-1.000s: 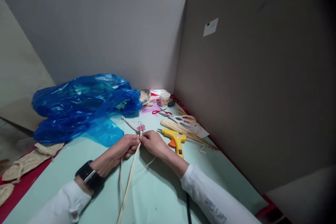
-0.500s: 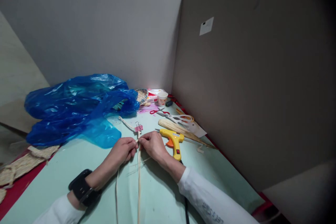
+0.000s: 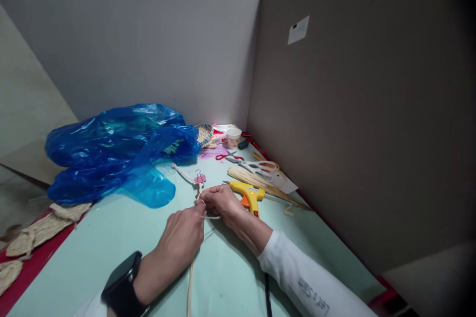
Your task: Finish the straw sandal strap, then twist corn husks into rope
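Observation:
A thin pale braid lies on the table with a pink binder clip on it. Just below the clip, my right hand pinches the pale strands. My left hand, with a black watch on its wrist, is closed on the strands right beside it, back of the hand up. Loose strands hang from under my left hand toward the near edge, and one short strand sticks out between the hands. The fingertips partly hide the point where the strands meet.
A yellow glue gun lies beside my right wrist. Behind it are a fibre bundle, white scissors, red scissors and a paper cup. A blue plastic bag covers the back left; woven pieces lie left.
My left hand has moved right and turned over, back up, covering the strands below the clip. My right hand stays near the clip. The whole view has shifted slightly.

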Tool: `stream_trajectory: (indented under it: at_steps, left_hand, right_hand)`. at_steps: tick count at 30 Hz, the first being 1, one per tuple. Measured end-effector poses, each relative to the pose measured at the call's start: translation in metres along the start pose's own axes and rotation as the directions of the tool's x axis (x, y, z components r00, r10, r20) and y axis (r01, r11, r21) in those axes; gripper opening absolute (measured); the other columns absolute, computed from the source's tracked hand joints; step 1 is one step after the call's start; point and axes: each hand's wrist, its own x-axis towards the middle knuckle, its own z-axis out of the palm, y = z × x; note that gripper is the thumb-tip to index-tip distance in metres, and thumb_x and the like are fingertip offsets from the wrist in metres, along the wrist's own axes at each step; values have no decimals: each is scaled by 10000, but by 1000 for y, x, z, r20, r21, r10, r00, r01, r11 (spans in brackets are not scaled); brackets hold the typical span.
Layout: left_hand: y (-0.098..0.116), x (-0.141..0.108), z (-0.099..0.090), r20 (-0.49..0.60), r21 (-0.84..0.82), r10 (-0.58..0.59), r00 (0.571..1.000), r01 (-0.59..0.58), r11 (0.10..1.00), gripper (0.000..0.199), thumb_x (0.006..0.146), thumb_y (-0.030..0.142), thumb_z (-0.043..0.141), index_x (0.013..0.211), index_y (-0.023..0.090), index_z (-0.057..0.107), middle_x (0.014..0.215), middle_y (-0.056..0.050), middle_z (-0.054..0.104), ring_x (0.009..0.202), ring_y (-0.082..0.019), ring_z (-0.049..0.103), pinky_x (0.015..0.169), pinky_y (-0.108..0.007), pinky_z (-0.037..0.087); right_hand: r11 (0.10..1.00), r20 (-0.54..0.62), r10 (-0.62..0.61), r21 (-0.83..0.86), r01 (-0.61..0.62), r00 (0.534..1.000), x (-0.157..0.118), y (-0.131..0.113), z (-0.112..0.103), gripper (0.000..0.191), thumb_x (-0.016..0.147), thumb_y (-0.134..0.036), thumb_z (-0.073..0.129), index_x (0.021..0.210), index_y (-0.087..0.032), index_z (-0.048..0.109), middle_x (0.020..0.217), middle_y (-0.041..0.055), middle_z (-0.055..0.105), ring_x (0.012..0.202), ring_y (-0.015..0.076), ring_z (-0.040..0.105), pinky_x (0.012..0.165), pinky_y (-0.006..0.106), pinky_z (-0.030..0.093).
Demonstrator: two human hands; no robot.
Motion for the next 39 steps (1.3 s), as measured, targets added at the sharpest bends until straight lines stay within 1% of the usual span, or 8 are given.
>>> stream_trajectory:
  at_steps: [4, 6, 9, 15, 20, 22, 29, 39]
  left_hand:
    - [-1, 9, -13, -40, -79, -30, 999, 27, 996, 282, 787, 405, 502, 586, 207, 509, 680, -76, 586, 708, -264, 561, 685, -373, 342]
    - [-7, 21, -16, -42, -187, -91, 995, 81, 979, 270, 821, 402, 425, 672, 198, 520, 675, -46, 567, 645, -222, 568, 656, -356, 391]
    - [-17, 37, -15, 104, -394, -119, 987, 151, 906, 196, 756, 369, 475, 775, 180, 524, 635, 5, 541, 512, -159, 548, 545, -307, 439]
    - [-23, 43, -9, 305, -635, -67, 950, 256, 729, 208, 666, 348, 587, 720, 168, 498, 648, 13, 529, 529, -105, 532, 541, -263, 484]
    - [-23, 42, -10, 353, -663, -113, 929, 333, 671, 198, 614, 267, 566, 776, 172, 506, 608, 53, 493, 378, -33, 323, 355, -175, 264]
    - [-24, 42, -9, 339, -661, -125, 932, 331, 673, 194, 612, 246, 546, 788, 172, 513, 590, 53, 507, 372, -27, 255, 346, -166, 172]
    - [-30, 40, 2, 184, -622, -180, 966, 256, 740, 131, 648, 284, 560, 617, 194, 471, 445, 109, 315, 369, -45, 239, 363, -194, 131]
    - [-36, 41, 1, 225, -535, -166, 960, 265, 802, 252, 829, 335, 576, 649, 166, 522, 463, 107, 323, 361, -44, 248, 355, -191, 179]
  right_hand:
    - [994, -7, 92, -53, -92, 996, 4, 0, 0, 190, 945, -296, 570, 907, -115, 613, 770, -10, 601, 563, 73, 540, 500, 195, 467]
    - [992, -12, 104, -66, -104, 995, 3, -2, 0, 195, 948, -305, 564, 952, -117, 613, 807, 1, 610, 592, 81, 558, 519, 207, 482]
    - [991, -4, 102, -86, -102, 995, -1, -6, 0, 215, 957, -324, 549, 950, -118, 612, 787, -4, 604, 579, 80, 552, 518, 209, 481]
    - [985, 5, 52, -163, -51, 999, -6, -10, 1, 231, 960, -271, 526, 814, -118, 617, 615, -51, 541, 443, 55, 428, 450, 185, 370]
    - [941, -40, -57, -336, 40, 998, -6, -8, -1, 247, 844, -75, 485, 724, -107, 698, 508, -42, 562, 418, 60, 365, 486, 202, 295]
    - [895, -52, -111, -439, 77, 992, -8, -8, -2, 230, 806, -80, 515, 705, -118, 718, 542, -20, 615, 463, 75, 422, 519, 205, 309]
    - [635, -52, -302, -756, 160, 952, -19, -16, -2, 240, 785, -91, 522, 672, -147, 727, 655, 66, 700, 654, 147, 569, 632, 242, 330]
    - [325, -9, -331, -940, 104, 944, -27, -22, -1, 188, 803, -187, 575, 757, -179, 757, 672, 103, 701, 619, 188, 598, 539, 292, 250]
